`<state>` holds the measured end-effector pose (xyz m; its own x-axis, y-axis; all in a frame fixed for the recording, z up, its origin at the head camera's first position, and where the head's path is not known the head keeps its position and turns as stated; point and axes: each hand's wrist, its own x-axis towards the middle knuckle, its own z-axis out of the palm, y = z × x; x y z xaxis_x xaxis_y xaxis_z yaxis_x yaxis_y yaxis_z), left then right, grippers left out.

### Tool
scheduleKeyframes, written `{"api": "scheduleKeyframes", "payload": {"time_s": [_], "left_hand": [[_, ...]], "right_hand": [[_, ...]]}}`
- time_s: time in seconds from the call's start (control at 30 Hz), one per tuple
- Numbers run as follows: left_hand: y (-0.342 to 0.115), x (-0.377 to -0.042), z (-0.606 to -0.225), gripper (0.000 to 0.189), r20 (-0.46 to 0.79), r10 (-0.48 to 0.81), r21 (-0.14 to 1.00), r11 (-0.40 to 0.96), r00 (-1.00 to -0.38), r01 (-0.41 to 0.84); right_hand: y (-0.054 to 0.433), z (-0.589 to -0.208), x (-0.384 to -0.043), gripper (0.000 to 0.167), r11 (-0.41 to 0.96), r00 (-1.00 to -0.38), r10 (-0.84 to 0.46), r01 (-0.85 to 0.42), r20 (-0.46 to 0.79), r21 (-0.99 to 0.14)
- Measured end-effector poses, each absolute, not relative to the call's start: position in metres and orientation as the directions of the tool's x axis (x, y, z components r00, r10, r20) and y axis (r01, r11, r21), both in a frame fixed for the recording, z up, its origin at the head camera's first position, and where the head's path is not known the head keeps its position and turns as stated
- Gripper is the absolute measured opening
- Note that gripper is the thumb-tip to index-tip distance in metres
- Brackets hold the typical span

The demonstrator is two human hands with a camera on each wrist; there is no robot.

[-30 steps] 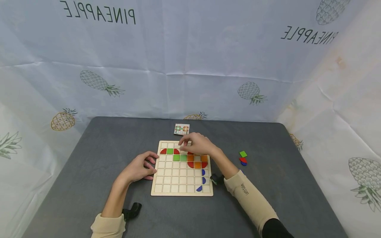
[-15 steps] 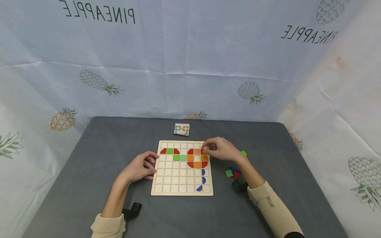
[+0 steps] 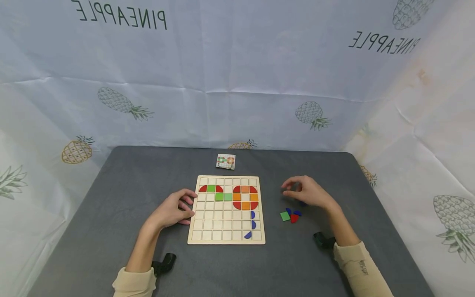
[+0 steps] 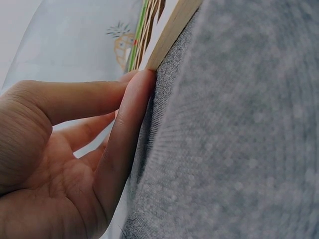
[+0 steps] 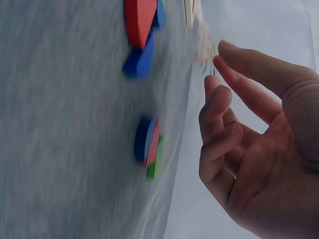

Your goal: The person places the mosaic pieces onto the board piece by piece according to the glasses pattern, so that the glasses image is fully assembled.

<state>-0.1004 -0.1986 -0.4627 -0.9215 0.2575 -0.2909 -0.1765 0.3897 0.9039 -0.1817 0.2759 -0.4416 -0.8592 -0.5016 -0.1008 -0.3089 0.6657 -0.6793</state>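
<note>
A wooden grid board [image 3: 223, 225] lies on the dark table, bearing red, green, orange and blue pieces. My left hand [image 3: 173, 209] is at its left edge, index finger and thumb touching the side; in the left wrist view a fingertip meets the board's edge [image 4: 172, 37]. To the right of the board, my right hand [image 3: 309, 192] is in the air with relaxed fingers and nothing visible between them. Below it lie loose pieces: a green square [image 3: 285, 216], a red piece [image 3: 294, 218] and blue pieces [image 3: 297, 213]. More blue, red and green pieces [image 5: 144, 139] show in the right wrist view.
A small pattern card [image 3: 226, 161] lies behind the board. The grey table [image 3: 156, 173] reaches back to a hanging pineapple-print cloth [image 3: 208, 115]. Black wrist devices [image 3: 165, 264] sit at both wrists.
My right hand has moved right, from above the board to over the loose pieces. A red piece shows at the board's upper right, where the hand was. My left hand has stayed put.
</note>
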Motion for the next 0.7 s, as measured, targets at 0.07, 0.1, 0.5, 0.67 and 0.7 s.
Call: {"api": "scheduleKeyframes", "payload": {"time_s": [0.07, 0.1, 0.5, 0.67, 0.7], "left_hand": [[-0.199, -0.1, -0.462, 0.057, -0.29, 0.259, 0.904, 0.39, -0.921, -0.175], [-0.199, -0.1, -0.462, 0.056, -0.29, 0.259, 0.904, 0.39, -0.921, -0.175], [-0.196, -0.099, -0.462, 0.054, -0.296, 0.255, 0.898, 0.404, -0.921, -0.177], [-0.196, -0.1, -0.462, 0.053, -0.294, 0.254, 0.896, 0.409, -0.922, -0.173], [-0.196, -0.1, -0.462, 0.053, -0.294, 0.254, 0.895, 0.411, -0.922, -0.172]], "right_hand": [[0.287, -0.442, -0.183, 0.022, 0.661, -0.859, -0.503, -0.313, -0.095, -0.682], [0.292, -0.442, -0.184, 0.022, 0.658, -0.856, -0.508, -0.315, -0.094, -0.684], [0.339, -0.452, -0.197, 0.035, 0.639, -0.816, -0.55, -0.271, -0.181, -0.719], [0.348, -0.457, -0.202, 0.037, 0.629, -0.814, -0.541, -0.224, -0.212, -0.745], [0.349, -0.457, -0.203, 0.038, 0.633, -0.817, -0.533, -0.211, -0.221, -0.745]]}}
